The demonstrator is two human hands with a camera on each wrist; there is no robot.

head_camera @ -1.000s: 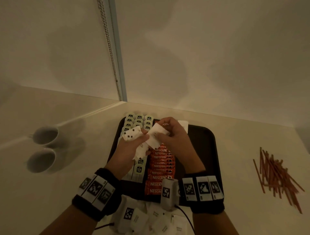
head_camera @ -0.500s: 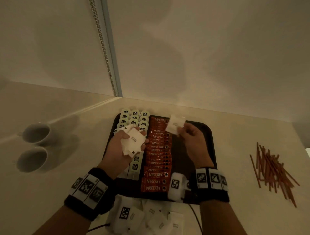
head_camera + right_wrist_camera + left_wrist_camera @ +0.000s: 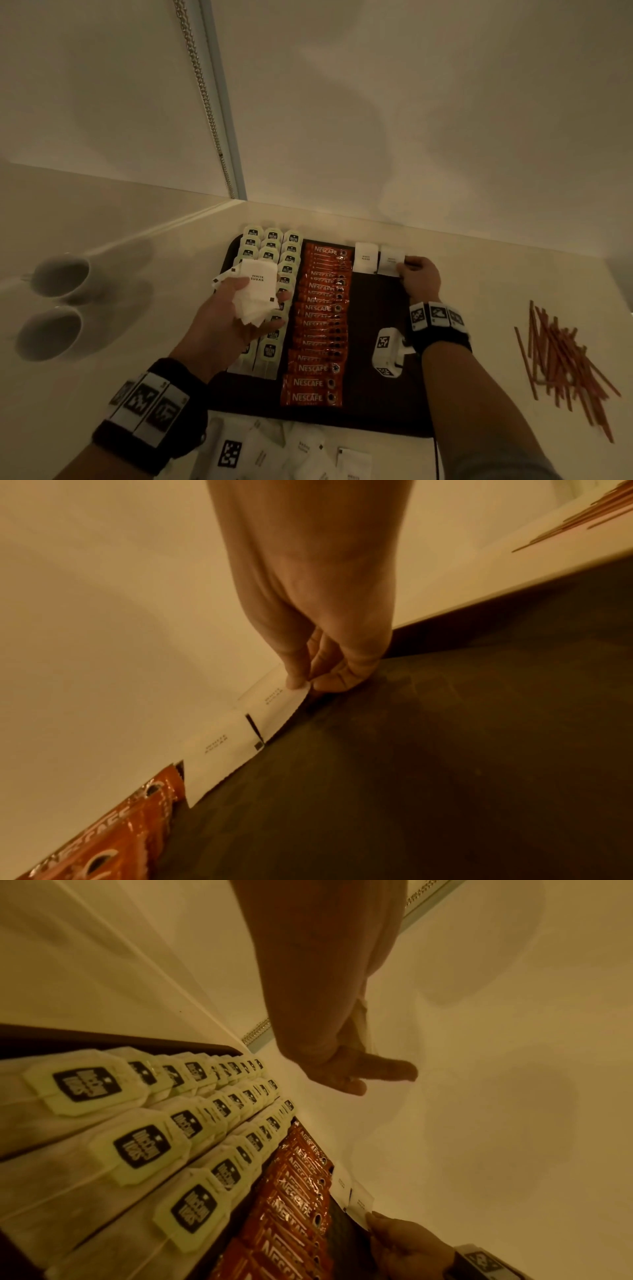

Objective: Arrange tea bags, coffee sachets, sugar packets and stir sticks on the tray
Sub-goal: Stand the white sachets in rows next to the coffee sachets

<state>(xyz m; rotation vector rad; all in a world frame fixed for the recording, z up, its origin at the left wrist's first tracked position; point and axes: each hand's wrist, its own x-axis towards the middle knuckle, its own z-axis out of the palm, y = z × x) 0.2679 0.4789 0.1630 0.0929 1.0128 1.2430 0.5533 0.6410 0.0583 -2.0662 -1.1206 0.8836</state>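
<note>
A dark tray (image 3: 373, 411) holds rows of tea bags (image 3: 272, 240) on its left and a column of red coffee sachets (image 3: 318, 342) beside them. Two white sugar packets lean at the tray's far edge: one (image 3: 365, 257) stands free. My right hand (image 3: 418, 277) pinches the second sugar packet (image 3: 390, 260) (image 3: 274, 704) by its right edge, right of the first. Above the tea bags, my left hand (image 3: 236, 308) holds a stack of sugar packets (image 3: 257, 291). Brown stir sticks (image 3: 561, 356) lie loose on the counter to the right.
Two white cups (image 3: 56, 305) stand on the counter at the left. More sugar packets (image 3: 291, 452) lie scattered in front of the tray's near edge. The tray's right half (image 3: 445, 750) is bare. Walls close the corner behind the tray.
My right hand took one sugar packet from the stack and carried it to the tray's far edge, beside the first packet. My left hand stayed over the tea bags with the stack.
</note>
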